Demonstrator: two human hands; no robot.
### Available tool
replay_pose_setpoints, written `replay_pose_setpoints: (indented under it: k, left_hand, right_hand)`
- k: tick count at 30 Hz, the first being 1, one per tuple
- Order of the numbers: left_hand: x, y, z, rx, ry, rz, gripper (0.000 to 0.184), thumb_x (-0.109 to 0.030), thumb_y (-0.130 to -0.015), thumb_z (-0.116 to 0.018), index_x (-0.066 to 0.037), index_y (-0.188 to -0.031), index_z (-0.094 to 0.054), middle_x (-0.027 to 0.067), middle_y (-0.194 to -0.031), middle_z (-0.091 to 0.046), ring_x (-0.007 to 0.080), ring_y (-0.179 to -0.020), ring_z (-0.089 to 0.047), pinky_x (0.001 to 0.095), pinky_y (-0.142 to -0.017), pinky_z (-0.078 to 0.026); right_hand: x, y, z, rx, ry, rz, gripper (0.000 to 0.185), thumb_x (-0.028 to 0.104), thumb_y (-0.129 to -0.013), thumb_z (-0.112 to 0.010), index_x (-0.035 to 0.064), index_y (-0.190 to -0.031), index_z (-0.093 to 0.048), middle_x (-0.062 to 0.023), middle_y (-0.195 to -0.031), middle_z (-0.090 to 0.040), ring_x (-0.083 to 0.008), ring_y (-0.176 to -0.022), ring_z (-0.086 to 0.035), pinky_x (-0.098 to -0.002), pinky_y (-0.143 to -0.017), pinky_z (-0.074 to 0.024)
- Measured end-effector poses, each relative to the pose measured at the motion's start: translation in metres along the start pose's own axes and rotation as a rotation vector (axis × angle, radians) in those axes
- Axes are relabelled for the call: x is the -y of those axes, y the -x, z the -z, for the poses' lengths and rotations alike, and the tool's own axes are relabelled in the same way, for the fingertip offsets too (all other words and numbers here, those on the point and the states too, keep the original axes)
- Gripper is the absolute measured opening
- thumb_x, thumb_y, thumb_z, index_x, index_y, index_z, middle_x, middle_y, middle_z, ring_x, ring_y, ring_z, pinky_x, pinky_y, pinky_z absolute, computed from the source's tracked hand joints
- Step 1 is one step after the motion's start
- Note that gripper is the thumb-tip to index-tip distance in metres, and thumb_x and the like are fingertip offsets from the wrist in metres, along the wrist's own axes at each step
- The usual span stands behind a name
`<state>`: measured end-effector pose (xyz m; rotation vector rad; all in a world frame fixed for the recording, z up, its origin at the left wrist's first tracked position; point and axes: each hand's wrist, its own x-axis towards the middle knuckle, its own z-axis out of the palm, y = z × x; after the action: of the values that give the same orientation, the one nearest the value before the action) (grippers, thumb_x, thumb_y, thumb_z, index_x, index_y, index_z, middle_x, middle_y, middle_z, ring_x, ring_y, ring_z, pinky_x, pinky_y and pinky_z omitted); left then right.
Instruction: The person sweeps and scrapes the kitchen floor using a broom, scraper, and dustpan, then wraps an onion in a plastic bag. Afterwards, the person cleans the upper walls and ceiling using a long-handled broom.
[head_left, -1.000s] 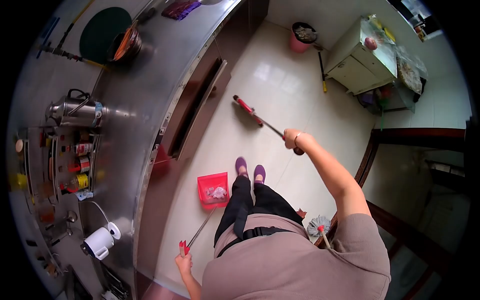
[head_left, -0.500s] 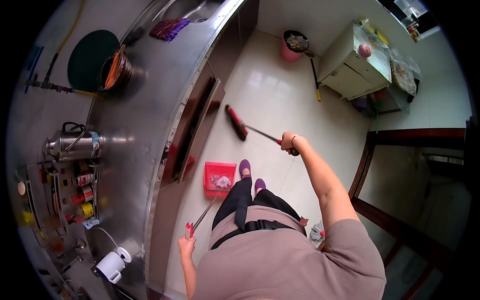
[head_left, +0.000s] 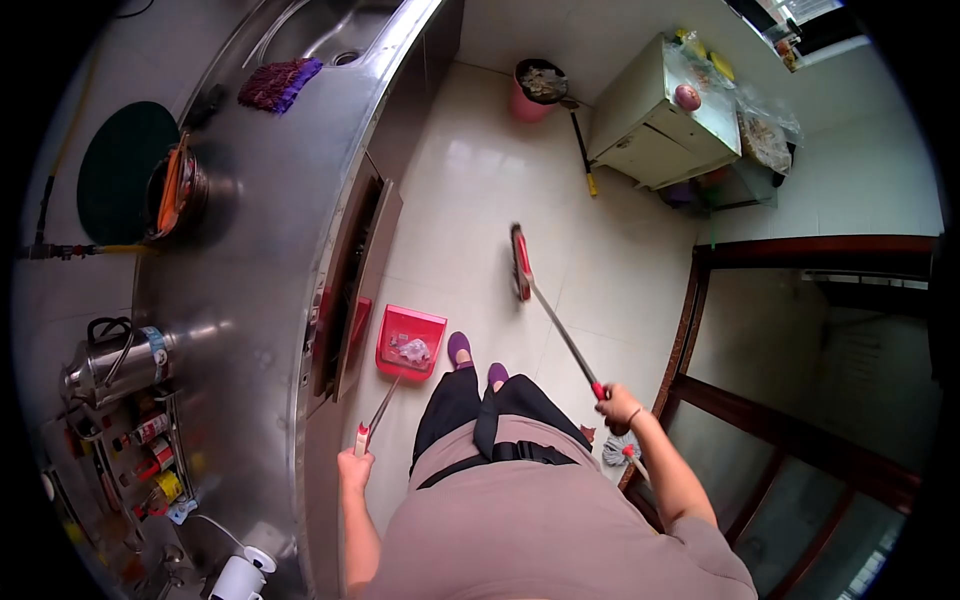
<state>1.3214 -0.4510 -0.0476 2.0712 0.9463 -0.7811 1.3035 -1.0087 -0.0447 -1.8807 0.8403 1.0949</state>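
Note:
My left hand [head_left: 355, 468] is wrapped round the red-and-white handle end of a long-handled dustpan. The dustpan's red pan [head_left: 384, 340] rests on the floor left of my feet, with crumpled, whitish litter [head_left: 414, 350] inside. In my right hand [head_left: 618, 405], closed and out to the right, is the dark and red grip of a broom. Its metal pole runs up and left to the red broom head [head_left: 524, 262], whose dark bristles are at the floor ahead of my feet.
A steel counter [head_left: 262, 200] with cabinets runs along the left, one drawer [head_left: 370, 285] standing out. Ahead are a pink bin [head_left: 535, 104], a yellow-ended tool [head_left: 585, 160] and a pale cabinet [head_left: 650, 130]. A mop head [head_left: 618, 450] and dark-framed door [head_left: 780, 412] are at right.
The broom head has swung right, away from the counter. My right hand has moved down and back toward my body. My left hand still holds the dustpan, and the view has shifted.

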Motion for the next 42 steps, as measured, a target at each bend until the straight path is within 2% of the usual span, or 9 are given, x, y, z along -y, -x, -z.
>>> replay_pose_setpoints:
  k: [6,10,17,23,27,32,35,37,42]
  left_hand:
    - [-0.012,-0.013,-0.005,-0.008,-0.062,-0.048,0.009,-0.008,-0.063,-0.057,0.001,-0.066,-0.06,0.0023,-0.054,-0.053,0.0111,-0.05,-0.048,0.0295,-0.048,-0.039]
    - [-0.024,-0.006,-0.004,-0.012,0.013,-0.046,0.009,-0.008,-0.063,-0.058,0.001,-0.066,-0.06,0.0019,-0.055,-0.053,0.0102,-0.051,-0.048,0.0289,-0.048,-0.039]
    - [-0.045,0.005,-0.017,-0.034,0.046,-0.032,0.008,-0.008,-0.063,-0.058,0.0,-0.065,-0.059,0.0012,-0.055,-0.053,0.0099,-0.051,-0.048,0.0272,-0.048,-0.039]
    - [-0.072,0.0,-0.027,-0.03,0.048,-0.018,0.006,-0.006,-0.063,-0.057,0.0,-0.063,-0.058,0.0004,-0.053,-0.05,0.0094,-0.049,-0.045,0.0282,-0.047,-0.037]
    - [-0.091,0.004,-0.04,-0.063,0.051,-0.024,0.006,-0.006,-0.063,-0.057,-0.001,-0.062,-0.057,0.0001,-0.052,-0.049,0.0092,-0.049,-0.044,0.0283,-0.046,-0.036]
    - [-0.135,0.019,-0.078,-0.153,0.089,0.056,0.006,-0.006,-0.064,-0.056,-0.001,-0.061,-0.056,0.0,-0.053,-0.048,0.0089,-0.05,-0.044,0.0276,-0.047,-0.036]
    - [-0.164,0.029,-0.107,-0.22,0.143,0.099,0.005,-0.006,-0.064,-0.056,-0.001,-0.061,-0.056,-0.0005,-0.053,-0.048,0.0089,-0.049,-0.044,0.0275,-0.046,-0.035]
    - [-0.175,0.035,-0.123,-0.244,0.19,0.147,0.005,-0.005,-0.064,-0.056,-0.002,-0.061,-0.055,-0.0009,-0.053,-0.047,0.0086,-0.048,-0.043,0.0273,-0.046,-0.035]
    - [-0.233,0.048,-0.15,-0.28,0.297,0.264,0.006,-0.005,-0.066,-0.056,-0.002,-0.062,-0.054,-0.0018,-0.053,-0.046,0.0077,-0.046,-0.041,0.027,-0.043,-0.034]
  right_hand:
    - [0.033,-0.024,-0.028,0.104,-0.13,-0.241,0.02,0.012,-0.065,-0.067,-0.0063,-0.068,-0.059,-0.012,-0.062,-0.061,-0.0197,-0.055,-0.059,-0.0331,-0.051,-0.0472]
    - [0.091,-0.062,-0.049,0.158,0.018,-0.16,0.035,0.018,-0.062,-0.067,-0.0089,-0.084,-0.061,-0.016,-0.077,-0.064,-0.0222,-0.069,-0.063,-0.0339,-0.059,-0.0488]
    - [0.168,-0.133,-0.057,0.115,-0.3,0.045,0.014,0.007,-0.071,-0.061,-0.0041,-0.063,-0.058,-0.0119,-0.058,-0.059,-0.0176,-0.047,-0.056,-0.0306,-0.041,-0.0421]
    - [0.205,-0.135,0.035,0.09,-0.482,0.079,0.01,0.004,-0.073,-0.06,-0.0052,-0.075,-0.056,-0.0107,-0.061,-0.058,-0.0183,-0.048,-0.057,-0.0302,-0.041,-0.0439]
    - [0.206,-0.158,0.111,-0.024,-0.208,0.052,0.009,0.004,-0.071,-0.06,-0.0037,-0.073,-0.056,-0.0109,-0.06,-0.057,-0.0183,-0.049,-0.057,-0.0332,-0.045,-0.0455]
    - [0.283,-0.187,0.207,-0.28,0.521,-0.007,0.023,0.009,-0.073,-0.053,-0.0003,-0.092,-0.064,-0.0198,-0.096,-0.063,-0.0304,-0.093,-0.062,-0.0353,-0.074,-0.0503]
    - [0.318,-0.248,0.252,-0.189,0.701,-0.105,0.022,0.009,-0.073,-0.053,0.0014,-0.091,-0.065,-0.016,-0.096,-0.064,-0.0279,-0.092,-0.063,-0.0346,-0.074,-0.0503]
    - [0.338,-0.275,0.27,-0.173,0.736,-0.125,0.021,0.007,-0.071,-0.053,-0.0009,-0.087,-0.064,-0.0155,-0.082,-0.066,-0.0276,-0.075,-0.066,-0.0351,-0.064,-0.051]
    - [0.341,-0.316,0.275,-0.076,0.884,0.025,0.025,0.012,-0.069,-0.058,0.0041,-0.091,-0.067,-0.0146,-0.098,-0.064,-0.0272,-0.094,-0.062,-0.0355,-0.076,-0.0507]
